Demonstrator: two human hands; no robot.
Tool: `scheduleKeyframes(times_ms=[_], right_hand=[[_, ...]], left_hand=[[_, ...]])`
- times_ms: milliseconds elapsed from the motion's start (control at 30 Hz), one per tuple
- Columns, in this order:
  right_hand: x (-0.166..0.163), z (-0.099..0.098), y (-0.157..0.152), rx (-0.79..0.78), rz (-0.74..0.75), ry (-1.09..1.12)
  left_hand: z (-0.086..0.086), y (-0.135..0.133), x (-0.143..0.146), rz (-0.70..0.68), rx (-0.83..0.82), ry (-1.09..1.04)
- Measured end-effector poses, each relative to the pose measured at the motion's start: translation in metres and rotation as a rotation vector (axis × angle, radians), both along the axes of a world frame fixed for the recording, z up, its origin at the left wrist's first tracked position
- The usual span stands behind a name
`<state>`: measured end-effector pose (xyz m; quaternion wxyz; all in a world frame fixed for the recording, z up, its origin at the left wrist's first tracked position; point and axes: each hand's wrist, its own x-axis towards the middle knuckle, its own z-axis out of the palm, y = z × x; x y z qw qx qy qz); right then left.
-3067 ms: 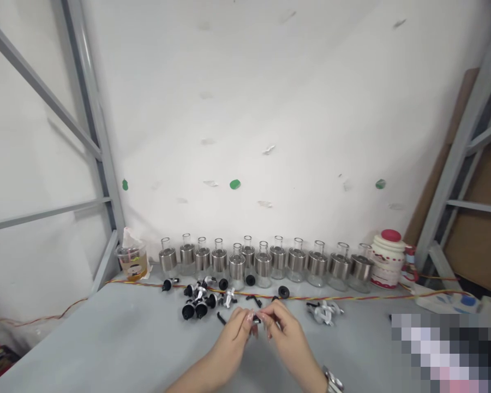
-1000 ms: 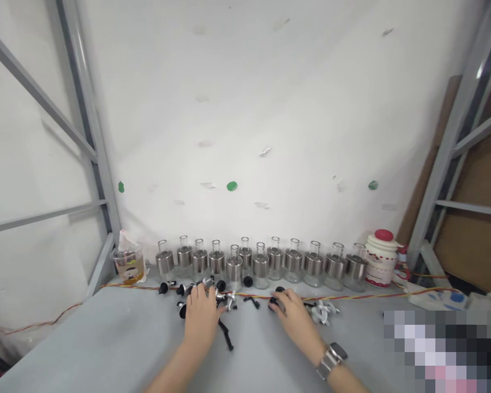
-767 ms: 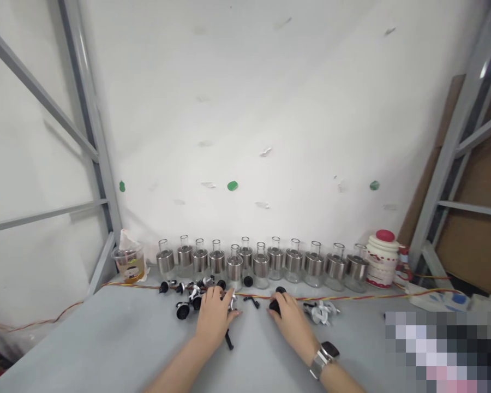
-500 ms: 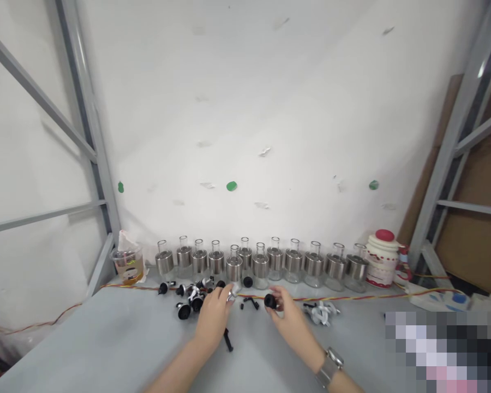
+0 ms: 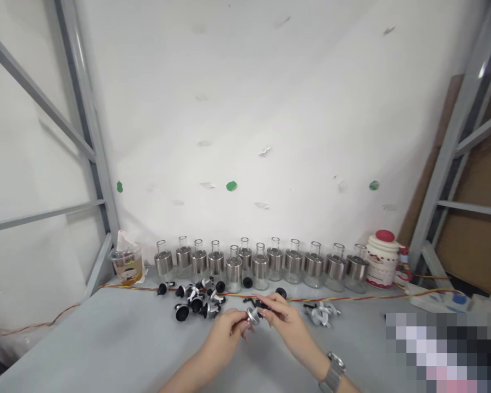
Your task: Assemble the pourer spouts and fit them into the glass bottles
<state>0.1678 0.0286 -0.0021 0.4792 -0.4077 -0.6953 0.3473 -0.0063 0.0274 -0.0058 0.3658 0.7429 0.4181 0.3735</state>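
My left hand [image 5: 228, 332] and my right hand [image 5: 283, 319] meet over the grey table [image 5: 106, 349], fingertips pinched together on a small silver spout piece [image 5: 252, 315] with a black part on its right side. Just behind and left of them lies a heap of black and silver spout caps [image 5: 196, 303]. A second small pile of silver parts [image 5: 321, 313] lies to the right of my right hand. Behind, a row of several glass bottles with steel collars [image 5: 259, 265] stands along the wall.
A plastic cup with amber liquid [image 5: 125, 263] stands at the back left. A white jar with a red lid [image 5: 382, 257] stands at the back right. A red-yellow twisted wire [image 5: 352, 298] runs across the table. Grey metal frame posts [image 5: 85, 125] flank both sides.
Both hands reached forward to the parts by the bottles, each picked up a piece, then drew back and came together; they now hold the silver and black pieces joined between them.
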Motion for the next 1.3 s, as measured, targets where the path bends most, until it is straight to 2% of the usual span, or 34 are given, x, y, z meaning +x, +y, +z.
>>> scheduleKeyframes(times_ms=[200, 300, 400, 533, 600, 667, 867, 967, 1067, 1167, 1300], right_hand=[[0.001, 0.005, -0.005, 0.056, 0.102, -0.083], [0.000, 0.009, -0.008, 0.050, 0.082, -0.082], [-0.002, 0.010, -0.010, 0.067, -0.003, -0.077], [-0.005, 0.007, -0.014, 0.170, -0.045, -0.107], [-0.006, 0.004, -0.017, 0.225, -0.037, -0.118], [-0.010, 0.000, -0.019, 0.259, -0.026, -0.124], [-0.021, 0.003, -0.029, 0.263, 0.051, -0.185], [-0.016, 0.009, -0.027, 0.224, 0.061, -0.188], [-0.010, 0.009, -0.018, 0.169, -0.068, -0.145], [-0.010, -0.003, -0.011, 0.071, -0.155, -0.202], [-0.023, -0.023, -0.012, -0.015, -0.099, -0.371]], left_hand=[[-0.023, 0.005, 0.004, 0.045, -0.074, -0.104], [-0.030, 0.007, 0.008, 0.053, -0.122, -0.218], [-0.020, 0.002, 0.010, 0.039, -0.184, -0.386], [0.004, -0.010, 0.011, -0.029, -0.460, -0.527], [0.011, -0.014, 0.012, -0.072, -0.558, -0.557], [0.011, -0.015, 0.013, -0.076, -0.541, -0.603], [0.002, -0.008, 0.015, 0.034, -0.255, -0.561], [0.004, -0.003, 0.009, 0.072, -0.279, -0.516], [0.007, 0.003, 0.002, 0.103, -0.339, -0.521], [0.009, 0.007, -0.003, 0.112, -0.359, -0.540], [0.012, 0.004, -0.004, 0.087, -0.323, -0.537]])
